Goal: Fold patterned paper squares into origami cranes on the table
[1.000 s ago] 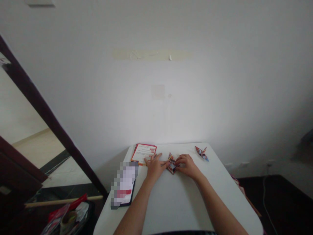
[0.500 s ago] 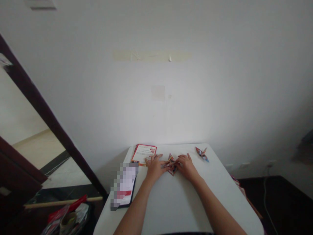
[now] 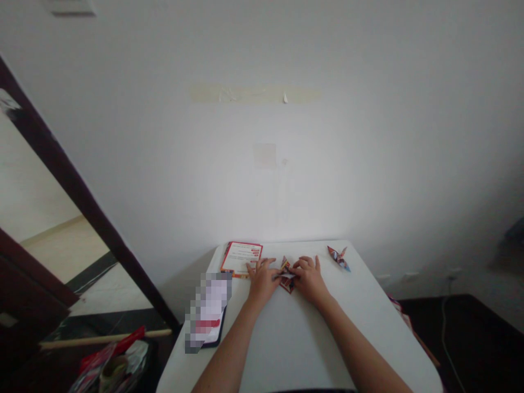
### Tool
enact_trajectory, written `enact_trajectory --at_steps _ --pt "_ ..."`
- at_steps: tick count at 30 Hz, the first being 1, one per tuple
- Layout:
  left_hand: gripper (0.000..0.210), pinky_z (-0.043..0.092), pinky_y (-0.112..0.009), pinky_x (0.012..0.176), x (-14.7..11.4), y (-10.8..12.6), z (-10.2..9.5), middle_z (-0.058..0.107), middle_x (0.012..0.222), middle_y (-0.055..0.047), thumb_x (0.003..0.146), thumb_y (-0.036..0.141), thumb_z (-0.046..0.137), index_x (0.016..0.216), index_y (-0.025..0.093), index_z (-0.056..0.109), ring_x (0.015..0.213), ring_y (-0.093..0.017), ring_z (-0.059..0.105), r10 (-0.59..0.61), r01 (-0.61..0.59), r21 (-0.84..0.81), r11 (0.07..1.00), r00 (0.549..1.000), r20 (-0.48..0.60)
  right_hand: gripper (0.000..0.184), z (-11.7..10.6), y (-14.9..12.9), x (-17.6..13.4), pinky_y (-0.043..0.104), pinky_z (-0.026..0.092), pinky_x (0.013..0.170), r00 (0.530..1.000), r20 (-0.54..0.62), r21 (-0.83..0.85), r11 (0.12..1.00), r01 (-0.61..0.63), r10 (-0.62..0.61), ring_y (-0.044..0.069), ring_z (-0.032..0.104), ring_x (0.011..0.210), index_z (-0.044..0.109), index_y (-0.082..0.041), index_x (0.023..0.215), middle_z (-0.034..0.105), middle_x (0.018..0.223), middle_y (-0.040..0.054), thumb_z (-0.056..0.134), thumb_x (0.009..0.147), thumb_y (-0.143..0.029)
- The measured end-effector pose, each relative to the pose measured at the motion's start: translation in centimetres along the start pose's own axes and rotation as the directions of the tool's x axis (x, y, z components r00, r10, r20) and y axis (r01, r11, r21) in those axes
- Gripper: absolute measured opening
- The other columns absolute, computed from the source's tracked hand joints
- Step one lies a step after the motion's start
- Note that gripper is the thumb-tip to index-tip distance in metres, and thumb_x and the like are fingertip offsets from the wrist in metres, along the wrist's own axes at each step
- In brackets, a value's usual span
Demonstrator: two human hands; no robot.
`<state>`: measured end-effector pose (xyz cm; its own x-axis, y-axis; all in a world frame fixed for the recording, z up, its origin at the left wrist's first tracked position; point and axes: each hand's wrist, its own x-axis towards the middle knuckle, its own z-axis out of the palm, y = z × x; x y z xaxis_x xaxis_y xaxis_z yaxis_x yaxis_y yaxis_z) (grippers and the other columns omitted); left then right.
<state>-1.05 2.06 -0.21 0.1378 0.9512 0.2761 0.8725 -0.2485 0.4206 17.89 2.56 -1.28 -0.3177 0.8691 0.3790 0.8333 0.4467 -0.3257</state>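
Observation:
A small folded paper piece, printed in red, orange and dark colours, lies on the white table between my hands. From its left side, my left hand pinches an edge of it, with the other fingers spread toward a stack of printed sheets. My right hand grips the opposite edge between thumb and fingers, its remaining fingers raised. A pale inner strip shows in the middle of the paper. Fingertips partly cover its two sides.
Printed sheets with a red border lie at the table's back left. A phone, partly blurred out, rests by the left edge. Another folded paper figure is at the back right. A wall stands behind the table.
My left hand has shifted slightly right, closer to the folded paper, and its thumb and finger now pinch the edge. A pale strip now shows at the paper's middle.

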Motion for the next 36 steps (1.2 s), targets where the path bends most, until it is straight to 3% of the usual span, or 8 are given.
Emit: enact_trajectory --at_steps 10,19,25,36 --pt "0.019 -0.001 -0.072 0.113 0.0 0.8 -0.5 0.059 0.136 0.002 0.081 0.034 0.066 0.097 0.039 0.075 0.134 -0.030 0.038 -0.051 0.051 0.039 0.998 0.999 0.001 0.021 0.2 0.0 0.4 0.074 -0.003 0.109 0.998 -0.070 -0.026 1.000 -0.009 0.007 0.030 0.046 0.120 0.074 -0.038 0.097 0.070 0.099 0.0028 0.060 0.087 -0.026" --pt "0.013 0.004 -0.077 0.110 0.6 1.4 0.3 0.059 0.137 0.000 0.082 0.031 0.062 0.083 0.029 0.075 0.130 -0.031 0.042 -0.101 0.104 0.038 0.994 0.991 -0.087 0.014 0.8 -0.4 0.7 0.075 -0.001 0.107 0.984 -0.124 -0.031 0.990 -0.136 0.132 0.031 0.046 0.119 0.073 -0.029 0.088 0.069 0.097 0.0056 0.059 0.088 -0.030" --pt "0.016 0.008 -0.077 0.109 0.7 2.0 0.7 0.058 0.139 -0.002 0.081 0.030 0.062 0.088 0.029 0.076 0.130 -0.033 0.042 -0.148 0.156 0.062 0.986 0.982 -0.117 0.016 0.9 -0.7 0.9 0.074 0.001 0.107 0.966 -0.161 -0.052 0.976 -0.214 0.203 0.032 0.045 0.118 0.071 -0.025 0.085 0.067 0.100 0.0089 0.059 0.088 -0.035" --pt "0.018 0.016 -0.074 0.108 0.7 2.4 1.0 0.056 0.141 -0.001 0.080 0.036 0.064 0.093 0.030 0.075 0.128 -0.033 0.044 -0.196 0.207 0.077 0.975 0.972 -0.130 0.021 0.1 -2.1 1.0 0.066 -0.005 0.111 0.957 -0.124 -0.138 0.950 -0.279 0.263 0.031 0.043 0.122 0.072 -0.022 0.088 0.067 0.105 0.0085 0.057 0.088 -0.037"
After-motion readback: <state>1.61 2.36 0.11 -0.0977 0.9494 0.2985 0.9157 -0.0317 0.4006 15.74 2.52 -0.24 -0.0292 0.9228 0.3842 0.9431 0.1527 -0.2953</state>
